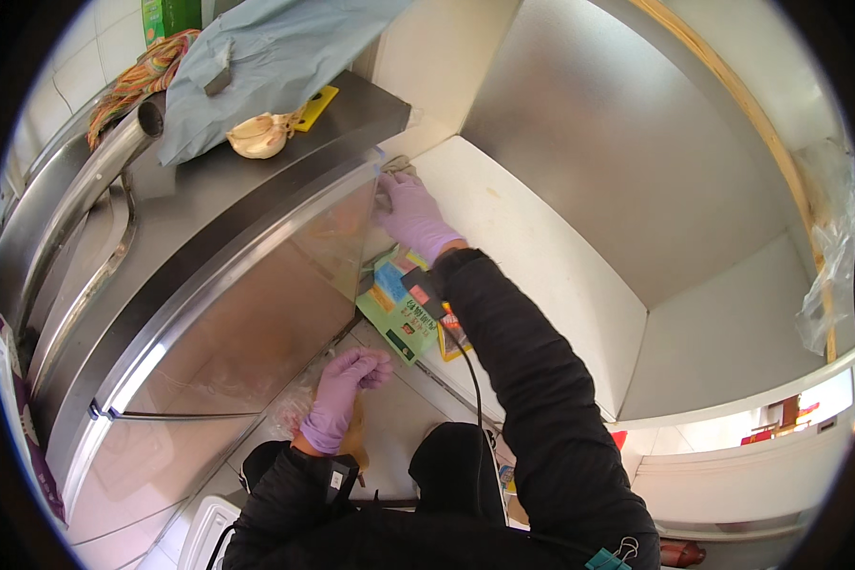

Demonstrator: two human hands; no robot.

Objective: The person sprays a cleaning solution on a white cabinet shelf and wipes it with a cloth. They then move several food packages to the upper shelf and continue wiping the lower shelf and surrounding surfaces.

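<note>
My right hand, in a lilac glove, reaches to the far inner corner of a white shelf. A crumpled greyish cloth lies at its fingertips; whether the fingers grip it is hidden. Below the forearm, a green packet with printed writing leans by the shelf's front edge, partly covering a yellow-edged packet. My left hand, gloved alike, hovers lower down with curled fingers. Nothing shows clearly in it. Beside its wrist is a crumpled clear plastic bag, and a tan object shows behind it.
A glossy cabinet door stands left of both hands under a dark metal counter. On the counter lie a garlic bulb, a blue-grey plastic sheet and a striped cloth. A frosted panel rises behind the shelf.
</note>
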